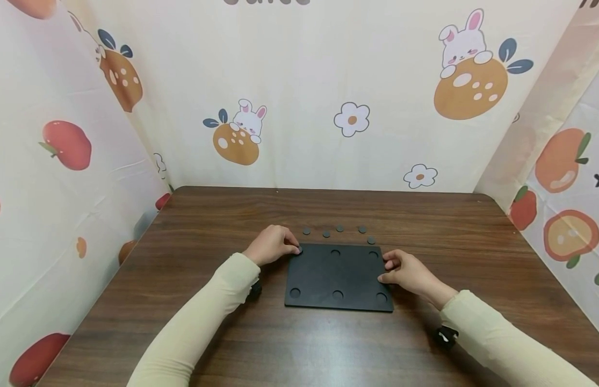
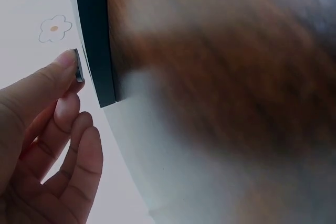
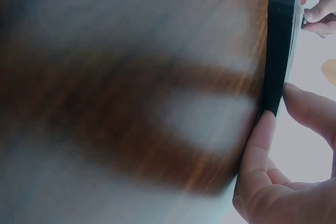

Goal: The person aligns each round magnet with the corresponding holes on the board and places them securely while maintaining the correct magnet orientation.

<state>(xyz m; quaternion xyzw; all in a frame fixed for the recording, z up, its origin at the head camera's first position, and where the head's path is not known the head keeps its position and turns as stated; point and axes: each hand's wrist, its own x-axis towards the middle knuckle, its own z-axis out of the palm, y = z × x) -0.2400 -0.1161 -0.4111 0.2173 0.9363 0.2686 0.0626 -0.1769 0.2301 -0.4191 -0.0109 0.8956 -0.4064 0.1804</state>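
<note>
A flat black rectangular board [image 1: 335, 274] with round recesses lies on the table. My left hand [image 1: 272, 244] is at its far left corner. Between thumb and index finger it pinches a small dark disc [image 2: 79, 69], held close over the board's surface; its other fingers curl loosely below. At the board's right side, my right hand [image 1: 409, 271] holds the edge. In the right wrist view the thumb [image 3: 307, 108] lies at the upper edge and the index finger [image 3: 260, 140] against the side.
Several loose dark discs, among them one disc [image 1: 362, 229] at the right, lie behind the board on the brown wooden table [image 1: 222, 209]. Patterned curtains [image 1: 299, 80] enclose the table at the back and both sides.
</note>
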